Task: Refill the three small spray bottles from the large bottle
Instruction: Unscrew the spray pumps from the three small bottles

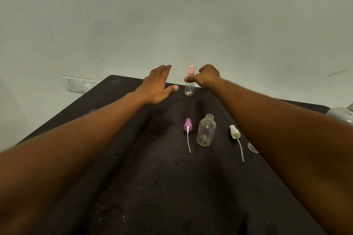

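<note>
A small clear spray bottle with a pink cap [189, 87] stands upright near the far edge of the dark table [133, 168]. My right hand [208, 77] is at its right side, thumb across the bottle's shoulder and fingers curled behind. My left hand [158, 86] hovers just left of it, fingers straight, not touching. Nearer to me stands an uncapped clear small bottle [206, 131]. A purple spray head with its tube [188, 127] lies to its left, and a white spray head with its tube [235, 132] lies to its right. My right forearm hides most of another clear bottle [252, 148].
The large bottle's pale shoulder [341, 115] shows at the right edge of the frame. A white wall socket [76, 84] sits behind the table's far left corner. A plain wall rises right behind the table.
</note>
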The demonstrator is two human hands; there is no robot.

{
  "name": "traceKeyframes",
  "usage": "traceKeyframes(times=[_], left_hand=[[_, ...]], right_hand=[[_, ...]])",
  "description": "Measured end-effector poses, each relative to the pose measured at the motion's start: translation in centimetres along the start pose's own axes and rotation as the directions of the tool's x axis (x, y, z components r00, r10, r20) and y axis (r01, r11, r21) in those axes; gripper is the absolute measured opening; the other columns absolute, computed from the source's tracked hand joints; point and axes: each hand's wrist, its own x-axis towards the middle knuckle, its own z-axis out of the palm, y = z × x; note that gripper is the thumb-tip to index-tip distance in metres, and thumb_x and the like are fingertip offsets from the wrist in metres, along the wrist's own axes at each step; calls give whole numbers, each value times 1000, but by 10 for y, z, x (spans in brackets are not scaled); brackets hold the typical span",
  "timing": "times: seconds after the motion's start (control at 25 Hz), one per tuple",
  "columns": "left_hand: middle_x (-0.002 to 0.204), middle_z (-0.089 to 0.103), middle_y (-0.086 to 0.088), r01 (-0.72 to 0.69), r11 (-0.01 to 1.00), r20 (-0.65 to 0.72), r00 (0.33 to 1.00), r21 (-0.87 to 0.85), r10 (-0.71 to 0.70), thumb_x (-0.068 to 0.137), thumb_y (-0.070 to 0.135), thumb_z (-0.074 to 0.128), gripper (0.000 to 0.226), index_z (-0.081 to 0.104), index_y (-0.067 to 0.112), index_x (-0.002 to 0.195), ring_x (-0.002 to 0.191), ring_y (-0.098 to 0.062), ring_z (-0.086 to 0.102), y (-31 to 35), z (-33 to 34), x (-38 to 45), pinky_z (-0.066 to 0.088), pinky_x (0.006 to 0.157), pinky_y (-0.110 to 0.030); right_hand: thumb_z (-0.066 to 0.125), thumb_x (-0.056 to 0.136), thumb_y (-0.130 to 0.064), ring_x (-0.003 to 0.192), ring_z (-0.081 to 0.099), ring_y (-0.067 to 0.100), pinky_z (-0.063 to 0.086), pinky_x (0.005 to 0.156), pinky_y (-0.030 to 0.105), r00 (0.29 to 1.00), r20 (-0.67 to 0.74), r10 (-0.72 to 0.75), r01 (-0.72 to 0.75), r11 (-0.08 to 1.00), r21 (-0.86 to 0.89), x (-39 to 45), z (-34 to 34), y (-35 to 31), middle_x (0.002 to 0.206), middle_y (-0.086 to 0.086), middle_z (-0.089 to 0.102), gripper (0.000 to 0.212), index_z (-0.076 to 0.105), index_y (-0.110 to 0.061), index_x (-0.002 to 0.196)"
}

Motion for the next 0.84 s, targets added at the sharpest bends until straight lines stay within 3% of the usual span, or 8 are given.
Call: traceKeyframes(times=[0.2, 0.4, 0.68, 0.84], left_hand=[[169, 19, -12, -2, 1000, 15, 1000, -13, 3, 100, 50, 56, 81, 16, 16, 162, 155, -32, 18, -21, 17, 8, 24, 124, -53], [169, 19, -11, 17, 999, 27, 1000, -28, -17, 101, 49, 55, 80, 17, 17, 162, 155, -32, 19, -16, 12, -2, 25, 123, -53], [169, 22, -7, -14, 998, -20, 1000, -57, 13, 102, 51, 52, 75, 19, 21, 162, 154, -31, 24, 46, -56, -32, 28, 122, -52], [168, 26, -4, -42, 994, -60, 998, -102, 36, 101, 54, 51, 73, 22, 25, 161, 152, -28, 30, 96, -106, -60, 30, 122, -50]], right_hand=[[88, 77, -34, 111, 63, 31, 47, 85, 33, 999, 44, -21, 27, 989, -143, 31, 28, 5, 123, 14, 66, 62, 64, -3, 124], [86, 79, -30, 107, 65, 31, 53, 94, 37, 998, 2, -69, 69, 990, -121, 21, 27, 6, 120, 13, 69, 52, 67, -4, 120], [84, 81, -30, 100, 65, 25, 48, 83, 32, 980, -112, -166, 167, 986, 0, -60, -49, -17, 117, 10, 69, 47, 69, -7, 119], [83, 80, -33, 99, 66, 23, 51, 86, 32, 959, -178, -221, 236, 969, 70, -128, -95, -30, 115, 6, 70, 45, 69, -12, 118]])
